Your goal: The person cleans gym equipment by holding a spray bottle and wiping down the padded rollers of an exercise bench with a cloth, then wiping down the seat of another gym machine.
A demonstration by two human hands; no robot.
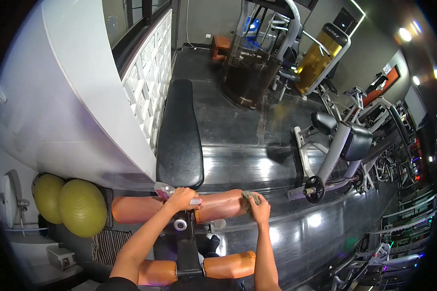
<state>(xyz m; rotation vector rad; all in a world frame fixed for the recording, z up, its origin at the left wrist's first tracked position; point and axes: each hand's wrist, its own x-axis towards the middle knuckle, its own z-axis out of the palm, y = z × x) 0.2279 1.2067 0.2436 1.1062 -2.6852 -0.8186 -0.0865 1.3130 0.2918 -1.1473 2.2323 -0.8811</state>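
Note:
My left hand (181, 199) is wrapped around a clear spray bottle (163, 189) with something pink in it, whose pale nozzle end pokes out past my fingers. It is over the middle of an orange-brown padded roller (221, 204) on an exercise bench. At the roller's right end, my right hand (260, 209) grips a small greyish cloth (248, 198) against the padding. A second roller section (137, 209) extends to the left of the dark centre post (185, 242). Nearer my body sits a lower pair of orange rollers (228, 264).
A long black bench pad (179, 136) stretches ahead beside the white wall. Two green exercise balls (82, 208) rest at the left near a striped mat (110, 246). A grey weight machine (332, 160) stands to the right, and a cable machine (252, 63) farther ahead.

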